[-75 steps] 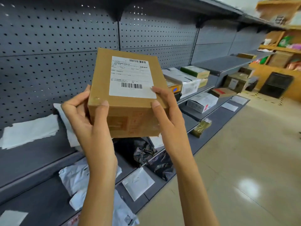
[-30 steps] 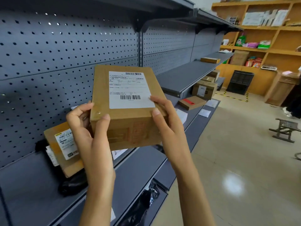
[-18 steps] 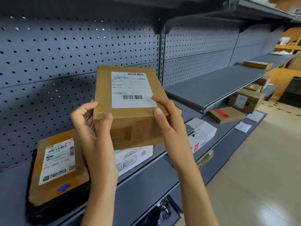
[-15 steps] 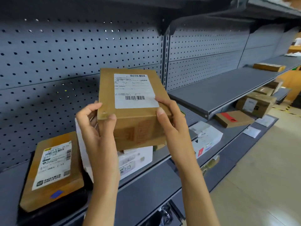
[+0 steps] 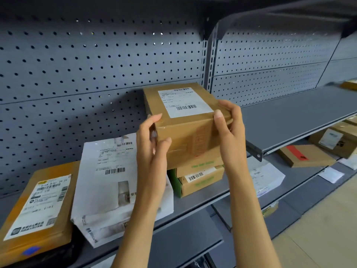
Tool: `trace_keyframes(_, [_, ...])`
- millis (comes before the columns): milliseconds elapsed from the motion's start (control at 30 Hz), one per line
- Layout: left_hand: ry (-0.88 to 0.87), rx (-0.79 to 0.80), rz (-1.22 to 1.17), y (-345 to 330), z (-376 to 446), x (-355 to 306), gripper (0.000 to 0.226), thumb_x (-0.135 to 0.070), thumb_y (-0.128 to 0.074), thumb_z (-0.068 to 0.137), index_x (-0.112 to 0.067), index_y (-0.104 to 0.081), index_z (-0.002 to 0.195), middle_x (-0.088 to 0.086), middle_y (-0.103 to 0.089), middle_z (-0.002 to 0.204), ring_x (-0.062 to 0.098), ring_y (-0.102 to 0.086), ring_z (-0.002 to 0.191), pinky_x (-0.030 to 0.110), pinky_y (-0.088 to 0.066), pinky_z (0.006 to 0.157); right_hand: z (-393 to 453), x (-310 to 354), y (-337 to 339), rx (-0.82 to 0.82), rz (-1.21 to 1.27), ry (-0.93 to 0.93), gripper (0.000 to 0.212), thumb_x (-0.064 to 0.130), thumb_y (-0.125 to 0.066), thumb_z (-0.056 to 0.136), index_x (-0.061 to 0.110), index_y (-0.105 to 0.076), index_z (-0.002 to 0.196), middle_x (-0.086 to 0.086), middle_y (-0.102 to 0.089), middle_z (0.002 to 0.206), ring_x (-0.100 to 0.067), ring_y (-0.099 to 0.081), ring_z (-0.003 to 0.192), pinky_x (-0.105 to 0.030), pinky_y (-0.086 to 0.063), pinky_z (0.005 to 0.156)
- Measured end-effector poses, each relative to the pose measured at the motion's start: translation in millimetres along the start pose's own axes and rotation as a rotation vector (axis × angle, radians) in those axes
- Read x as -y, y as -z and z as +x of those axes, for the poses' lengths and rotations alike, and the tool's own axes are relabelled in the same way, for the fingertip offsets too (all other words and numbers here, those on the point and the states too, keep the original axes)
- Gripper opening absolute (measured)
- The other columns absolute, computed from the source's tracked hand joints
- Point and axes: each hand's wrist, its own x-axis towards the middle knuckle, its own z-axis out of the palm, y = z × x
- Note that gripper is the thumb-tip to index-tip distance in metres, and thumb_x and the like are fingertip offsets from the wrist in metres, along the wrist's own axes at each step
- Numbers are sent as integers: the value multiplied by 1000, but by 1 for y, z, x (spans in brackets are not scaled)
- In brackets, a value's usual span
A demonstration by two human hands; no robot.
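Observation:
A brown cardboard parcel [image 5: 185,122] with a white barcode label on top is held over the grey metal shelf [image 5: 195,202]. My left hand [image 5: 152,140] grips its near left corner, thumb on the front face. My right hand [image 5: 229,128] grips its near right corner, thumb on the top edge. The parcel sits on or just above a smaller cardboard box with green print [image 5: 199,176]; I cannot tell whether they touch.
A white mailer bag [image 5: 114,182] and a flat brown parcel [image 5: 38,207] lie on the same shelf to the left. Pegboard backing [image 5: 87,74] stands behind. A bare higher shelf [image 5: 289,117] runs to the right, with more boxes [image 5: 307,155] below it.
The parcel has moved right and forward to sit over the green-printed box. My left thumb has slid from the top edge to the front face. The view has shifted left along the shelves.

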Motion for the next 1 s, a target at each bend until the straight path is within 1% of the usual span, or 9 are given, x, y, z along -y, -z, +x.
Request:
trace_keyframes(67, [-5,24,39,-2,3,3,51,-14,-49,88,-33,-51,136,-5,-53,142,2,-58,121,21,-49,94,7,-6,1,8,10,-8,26,27,-49,107,24,-55,132,18,-60,122,14,-54,100,-4,-39,84])
trace_keyframes(200, [-17,36,96,1,5,10,57,-14,-46,90,-34,-46,144,-9,-46,151,-3,-49,132,18,-45,104,16,-13,-3,24,10,-34,28,30,-44,108,26,-51,135,8,-57,136,-5,-53,124,-20,-40,97])
trace_keyframes(367, [-8,39,184,4,5,12,64,2,-44,99,-37,-40,150,-16,-36,159,-2,-29,147,38,-30,122,13,-13,-9,-24,-22,-25,28,34,-41,108,27,-51,134,6,-54,132,-1,-52,117,-22,-39,96])
trace_keyframes(433, [-2,58,176,5,5,9,65,3,-44,100,-37,-38,151,-19,-38,156,-7,-36,141,31,-35,119,11,-14,-11,-78,-95,-5,27,33,-41,108,26,-53,131,3,-51,132,-8,-51,118,-28,-40,102])
trace_keyframes(533, [2,43,156,9,1,2,62,4,-44,100,-31,-39,150,-37,-47,136,-27,-49,113,4,-41,94,7,-11,-16,-172,-175,77,25,32,-47,104,24,-59,125,-1,-47,142,-30,-50,130,-51,-40,110])
trace_keyframes(667, [-56,-43,227,31,-4,-3,51,-1,-49,100,-26,-46,144,-21,-50,142,-8,-45,132,-2,-38,91,-13,8,-32,-230,-160,207,25,14,-49,102,17,-64,122,5,-49,142,-11,-37,144,-37,-33,117])
trace_keyframes(767, [-84,-133,234,56,-12,-9,36,-2,-53,98,-19,-58,130,-8,-63,130,3,-58,122,8,-46,92,-37,31,-54,-150,-77,311,26,6,-47,101,12,-66,117,1,-62,130,7,-50,121,-13,-37,99])
trace_keyframes(900, [-154,-303,233,94,-29,-25,18,-2,-60,96,-16,-68,103,-3,-73,102,11,-69,98,16,-51,82,-69,54,-86,188,85,271,24,9,-44,106,8,-68,103,4,-72,98,-6,-69,93,-29,-54,85])
trace_keyframes(1000, [-180,-404,241,134,-44,-41,17,-1,-62,94,-16,-69,93,-5,-73,94,10,-69,89,18,-52,79,-100,66,-115,380,117,217,39,16,-44,108,1,-58,75,-6,-55,63,-20,-53,59,-37,-42,59])
